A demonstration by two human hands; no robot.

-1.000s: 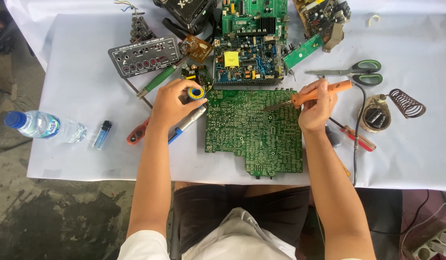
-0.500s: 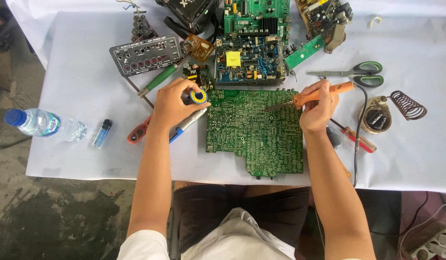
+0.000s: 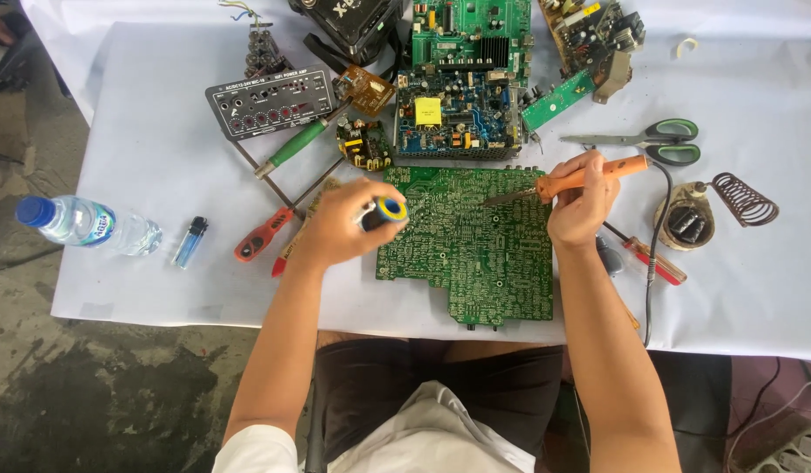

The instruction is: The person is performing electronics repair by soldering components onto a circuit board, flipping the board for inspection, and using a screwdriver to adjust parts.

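A: Right hand (image 3: 580,210) is wrapped tight around the orange soldering iron (image 3: 589,178), tip angled left over the green circuit board (image 3: 471,245).

B: And the left hand (image 3: 339,223)?

A: Fingers closed on a small blue-and-yellow solder spool (image 3: 386,211), sitting at the board's top-left corner. The board lies flat between both hands, its near edge close to the table's front edge.

B: Room to move?

A: Bare white table (image 3: 756,271) right of the iron hand, though the black cord (image 3: 652,263) trails there. Above it, green-handled scissors (image 3: 651,140); further right, the coiled iron stand (image 3: 745,200). Left of the spool hand: red screwdriver (image 3: 261,236), blue lighter (image 3: 189,243), water bottle (image 3: 85,225).
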